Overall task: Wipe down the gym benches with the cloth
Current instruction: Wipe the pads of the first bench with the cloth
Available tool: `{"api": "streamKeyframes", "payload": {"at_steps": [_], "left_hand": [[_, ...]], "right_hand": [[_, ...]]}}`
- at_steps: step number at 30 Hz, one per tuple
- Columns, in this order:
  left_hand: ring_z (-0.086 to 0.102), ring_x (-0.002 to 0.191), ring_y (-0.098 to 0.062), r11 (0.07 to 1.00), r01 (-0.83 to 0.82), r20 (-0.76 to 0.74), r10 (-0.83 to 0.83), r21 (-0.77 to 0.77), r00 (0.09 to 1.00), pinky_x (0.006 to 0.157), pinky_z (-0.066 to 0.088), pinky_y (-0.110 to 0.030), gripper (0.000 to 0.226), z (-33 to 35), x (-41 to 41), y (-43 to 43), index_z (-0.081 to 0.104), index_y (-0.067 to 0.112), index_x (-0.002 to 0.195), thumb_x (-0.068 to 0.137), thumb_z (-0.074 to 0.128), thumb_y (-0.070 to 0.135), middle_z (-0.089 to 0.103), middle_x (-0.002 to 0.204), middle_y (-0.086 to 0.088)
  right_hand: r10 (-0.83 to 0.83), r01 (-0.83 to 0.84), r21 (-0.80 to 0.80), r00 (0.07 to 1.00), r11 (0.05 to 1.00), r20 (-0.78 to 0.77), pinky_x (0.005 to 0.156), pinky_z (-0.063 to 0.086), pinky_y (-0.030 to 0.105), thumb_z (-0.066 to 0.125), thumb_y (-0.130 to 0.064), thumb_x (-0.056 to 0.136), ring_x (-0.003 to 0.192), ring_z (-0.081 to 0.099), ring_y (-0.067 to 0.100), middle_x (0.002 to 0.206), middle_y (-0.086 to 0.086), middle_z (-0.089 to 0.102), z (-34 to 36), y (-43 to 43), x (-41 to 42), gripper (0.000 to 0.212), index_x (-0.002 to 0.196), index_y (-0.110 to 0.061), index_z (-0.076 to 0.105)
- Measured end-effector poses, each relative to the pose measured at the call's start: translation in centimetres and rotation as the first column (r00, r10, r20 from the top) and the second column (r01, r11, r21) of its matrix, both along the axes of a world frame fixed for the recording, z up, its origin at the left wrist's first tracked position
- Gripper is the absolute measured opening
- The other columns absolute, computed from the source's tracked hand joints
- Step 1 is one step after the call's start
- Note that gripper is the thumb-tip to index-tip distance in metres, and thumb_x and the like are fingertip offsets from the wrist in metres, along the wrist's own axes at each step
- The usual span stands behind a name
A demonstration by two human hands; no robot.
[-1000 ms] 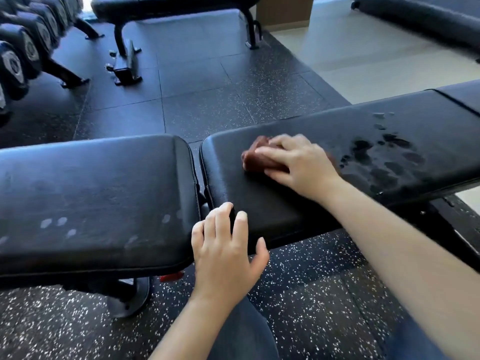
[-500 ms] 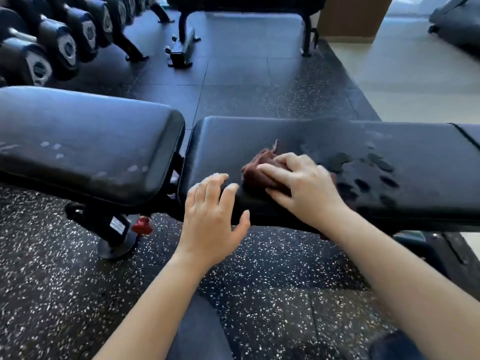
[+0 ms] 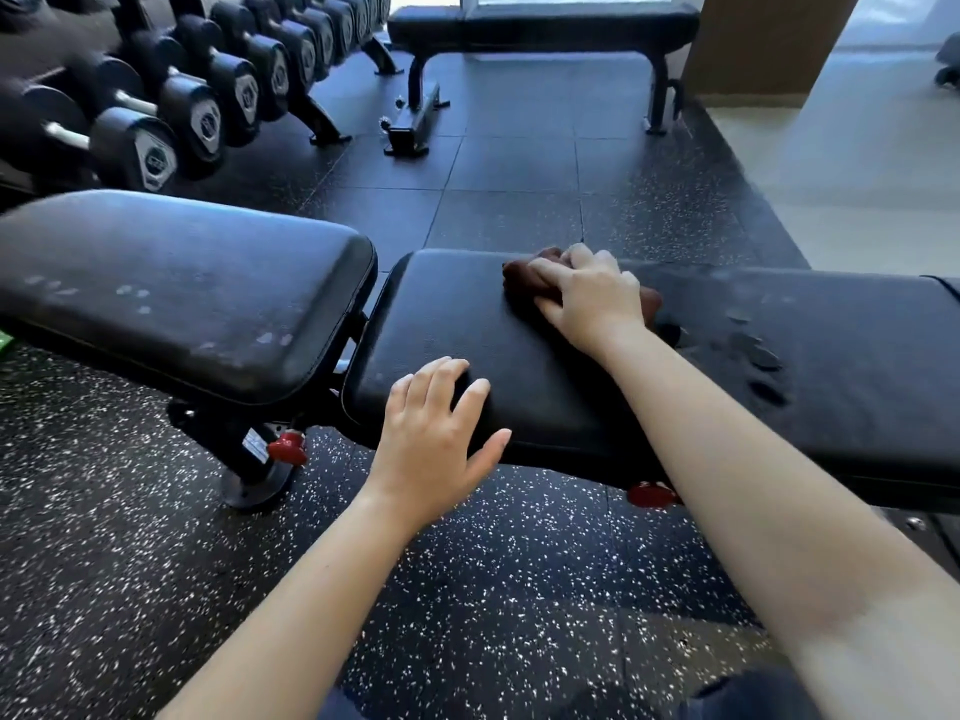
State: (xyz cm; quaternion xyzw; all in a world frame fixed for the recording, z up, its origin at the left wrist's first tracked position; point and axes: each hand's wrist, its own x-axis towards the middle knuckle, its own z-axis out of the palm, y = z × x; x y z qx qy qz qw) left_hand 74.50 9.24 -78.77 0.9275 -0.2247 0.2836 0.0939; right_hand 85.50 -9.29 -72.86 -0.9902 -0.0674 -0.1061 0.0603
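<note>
Here, the right hand (image 3: 587,298) lies over a crumpled reddish-brown cloth (image 3: 522,283), its fingers bent round the bunched fabric and pressing it onto the far edge of the long bench pad (image 3: 457,324), a smooth black vinyl slab with rounded corners. Just right of the cloth, dark wet blotches (image 3: 763,358) mark the pad's matte skin. The left hand (image 3: 436,418) rests on the pad's near edge, fingers loose and spread, holding nothing. Left of a narrow gap sits the seat pad (image 3: 182,283), scuffed with pale flecks. Below, a red knob (image 3: 287,447) juts from the frame over white-speckled rubber flooring (image 3: 130,553). Hexagonal dumbbells (image 3: 156,137) line a rack at the upper left.
</note>
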Motion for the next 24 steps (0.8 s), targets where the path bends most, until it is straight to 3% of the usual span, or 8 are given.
{"api": "streamKeyframes", "payload": {"at_steps": [4, 7, 11, 14, 16, 21, 24], "left_hand": [[0.048, 0.11, -0.032, 1.0, 0.007, 0.014, -0.007, -0.014, 1.0, 0.092, 0.037, -0.046, 0.043, 0.0, -0.4, -0.1, 0.052, 0.011, 0.111, 0.085, 0.049, 0.046, 0.059, 0.113, -0.019], [0.048, 0.11, -0.031, 0.998, 0.056, 0.005, -0.056, -0.013, 0.998, 0.092, 0.038, -0.047, 0.046, 0.1, -0.8, -0.5, 0.051, 0.012, 0.112, 0.085, 0.05, 0.048, 0.059, 0.115, -0.017], [0.046, 0.115, -0.031, 0.997, 0.077, 0.01, -0.077, 0.009, 0.997, 0.094, 0.036, -0.047, 0.048, -0.2, -0.8, -1.3, 0.052, 0.011, 0.114, 0.086, 0.048, 0.049, 0.059, 0.117, -0.017], [0.045, 0.118, -0.031, 0.998, 0.068, 0.019, -0.068, 0.0, 0.998, 0.095, 0.038, -0.049, 0.047, -0.4, -0.7, -2.2, 0.047, 0.014, 0.118, 0.085, 0.048, 0.048, 0.059, 0.119, -0.017], [0.045, 0.119, -0.03, 0.997, 0.071, 0.037, -0.072, 0.006, 0.997, 0.092, 0.042, -0.052, 0.046, -0.4, -0.8, -2.8, 0.048, 0.015, 0.118, 0.085, 0.048, 0.047, 0.059, 0.12, -0.017], [0.045, 0.116, -0.031, 0.996, 0.069, 0.036, -0.071, 0.058, 0.997, 0.085, 0.043, -0.064, 0.045, -0.5, -0.9, -3.8, 0.049, 0.017, 0.116, 0.083, 0.048, 0.048, 0.059, 0.118, -0.019], [0.044, 0.115, -0.031, 0.995, 0.044, -0.01, -0.044, 0.085, 0.999, 0.084, 0.041, -0.066, 0.046, -0.4, -1.1, -4.1, 0.048, 0.018, 0.115, 0.082, 0.047, 0.05, 0.059, 0.117, -0.019]], "right_hand": [[0.18, -0.19, 0.042, 0.969, 0.981, 0.17, 0.069, 0.044, 0.042, 0.06, -0.037, 0.081, 0.094, 0.054, 0.036, 0.108, 0.01, 0.058, -1.1, -1.9, -7.5, 0.037, 0.116, -0.028, 0.062], [0.244, -0.263, 0.056, 0.942, 0.963, 0.232, 0.055, 0.046, 0.037, 0.046, -0.044, 0.075, 0.076, 0.058, 0.032, 0.094, 0.006, 0.063, -1.4, -2.9, -10.9, 0.041, 0.106, -0.027, 0.068], [0.239, -0.25, 0.034, 0.952, 0.968, 0.191, 0.063, 0.047, 0.039, 0.047, -0.048, 0.078, 0.084, 0.057, 0.033, 0.101, 0.005, 0.062, -1.1, -3.2, -8.5, 0.042, 0.112, -0.03, 0.065], [0.034, -0.033, -0.005, 0.996, 0.999, 0.084, 0.084, 0.042, 0.043, 0.053, -0.044, 0.089, 0.11, 0.045, 0.033, 0.124, 0.005, 0.05, -0.4, -3.9, -3.0, 0.042, 0.13, -0.035, 0.051], [-0.09, 0.09, 0.01, 0.996, 0.996, 0.019, 0.09, 0.038, 0.043, 0.051, -0.042, 0.091, 0.117, 0.04, 0.032, 0.131, 0.005, 0.044, 0.1, -4.0, -0.2, 0.043, 0.134, -0.037, 0.045], [-0.082, 0.083, -0.032, 0.996, 0.996, 0.018, 0.089, 0.038, 0.043, 0.05, -0.04, 0.091, 0.118, 0.039, 0.032, 0.131, 0.007, 0.043, -0.3, -4.1, -2.4, 0.043, 0.134, -0.035, 0.044], [0.049, -0.05, 0.005, 0.99, 0.999, 0.136, 0.074, 0.042, 0.041, 0.063, -0.036, 0.082, 0.103, 0.05, 0.035, 0.117, 0.01, 0.054, -0.8, -5.7, -8.2, 0.04, 0.122, -0.03, 0.058]]}}
